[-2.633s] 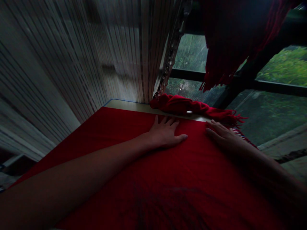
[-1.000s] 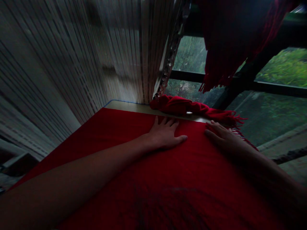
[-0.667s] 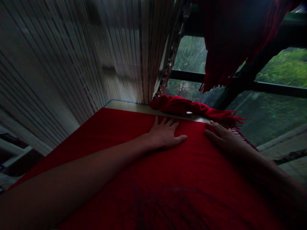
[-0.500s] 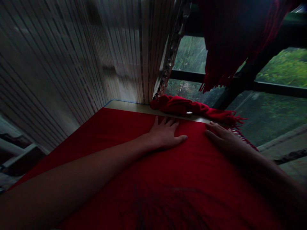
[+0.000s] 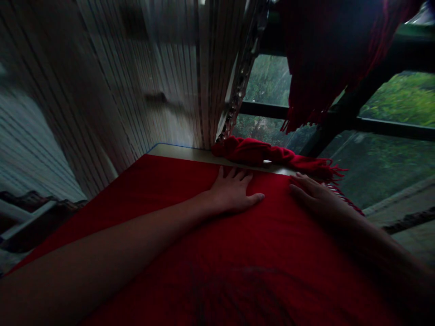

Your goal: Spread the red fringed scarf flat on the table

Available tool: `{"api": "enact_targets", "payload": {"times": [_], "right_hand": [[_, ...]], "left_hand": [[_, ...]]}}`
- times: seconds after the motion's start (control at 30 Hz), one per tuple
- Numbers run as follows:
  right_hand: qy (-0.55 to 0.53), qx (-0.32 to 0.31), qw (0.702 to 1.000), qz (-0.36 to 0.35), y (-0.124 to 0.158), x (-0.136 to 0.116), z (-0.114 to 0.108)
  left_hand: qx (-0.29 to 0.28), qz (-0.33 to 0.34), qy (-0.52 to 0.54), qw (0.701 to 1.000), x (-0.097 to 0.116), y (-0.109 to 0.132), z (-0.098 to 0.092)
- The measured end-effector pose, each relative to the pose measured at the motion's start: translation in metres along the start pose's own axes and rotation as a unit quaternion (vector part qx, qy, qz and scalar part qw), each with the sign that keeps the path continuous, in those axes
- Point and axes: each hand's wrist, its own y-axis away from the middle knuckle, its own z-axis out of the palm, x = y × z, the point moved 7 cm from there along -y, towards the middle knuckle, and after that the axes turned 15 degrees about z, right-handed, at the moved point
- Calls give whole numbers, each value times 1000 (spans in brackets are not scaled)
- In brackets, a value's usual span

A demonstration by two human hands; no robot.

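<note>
A large red cloth (image 5: 163, 199) is spread over a table whose pale far edge (image 5: 183, 151) shows beyond it. My left hand (image 5: 233, 192) lies flat on the cloth near its far edge, fingers stretched out and holding nothing. My right hand (image 5: 314, 194) rests flat on the cloth's far right corner, fingers out, beside the fringe (image 5: 340, 192). Just past both hands a second red scarf (image 5: 261, 153) lies bunched along the table's far edge.
A pale string curtain (image 5: 136, 90) hangs at the left and behind the table. Another red fringed cloth (image 5: 322, 63) hangs above at the right, before a dark-framed window (image 5: 340, 122) with greenery outside. Dim furniture (image 5: 30, 222) sits at lower left.
Both hands stay flat in the same spots on the cloth. The view has shifted slightly, and the curtain at the left looks swung aside, showing more of what is behind it.
</note>
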Motion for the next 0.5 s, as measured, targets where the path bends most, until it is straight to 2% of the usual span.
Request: {"api": "enact_targets", "payload": {"times": [0.1,0.27,0.4,0.5], "right_hand": [[-26,35,999,-8,3,-5,-9],[4,-18,1000,20,2,-4,-1],[-4,5,1000,9,2,-5,-3],[10,-17,1000,21,1,-1,1]], "left_hand": [[-3,0,4,1000,0,1,-1],[-9,-3,4,1000,2,2,-4],[-6,-2,3,1000,2,2,-4],[-6,-2,4,1000,1,2,-3]]}}
